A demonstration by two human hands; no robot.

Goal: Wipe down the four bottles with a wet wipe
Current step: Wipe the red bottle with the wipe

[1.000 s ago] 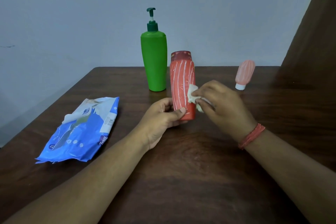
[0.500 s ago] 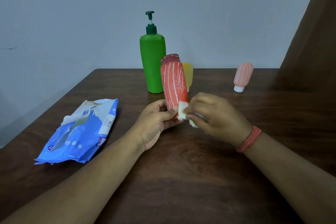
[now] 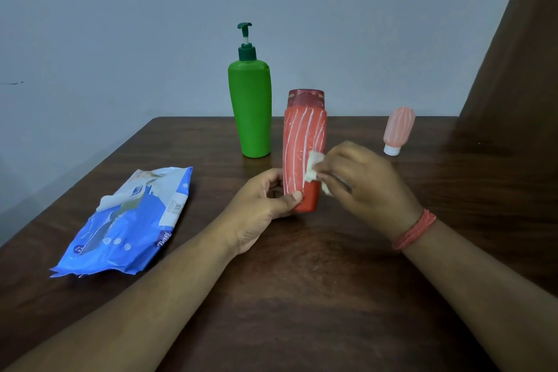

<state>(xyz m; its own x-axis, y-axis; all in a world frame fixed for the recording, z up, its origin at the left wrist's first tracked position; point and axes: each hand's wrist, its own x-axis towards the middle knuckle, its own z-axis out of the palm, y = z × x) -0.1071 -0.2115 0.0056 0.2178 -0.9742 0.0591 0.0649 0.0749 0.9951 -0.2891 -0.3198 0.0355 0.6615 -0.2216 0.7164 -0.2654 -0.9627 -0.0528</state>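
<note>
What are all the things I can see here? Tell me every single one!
Tall green plastic pump bottle: one, green with a dark green pump, standing at the back of the table.
Red plastic bottle with white stripes: one, red-orange with a dark red cap, upright in the middle, held near its base.
Small pink plastic bottle with a white cap: one, pale pink, cap down, back right.
White wet wipe: one, crumpled, pressed on the red bottle's right side.
Blue plastic wipes pack: one, blue and white, lying flat on the left.
Dark brown wooden table: one, under everything.
Red thread wristband: one, on the right wrist.
Left hand: holds the red bottle.
Right hand: pinches the wipe.
</note>
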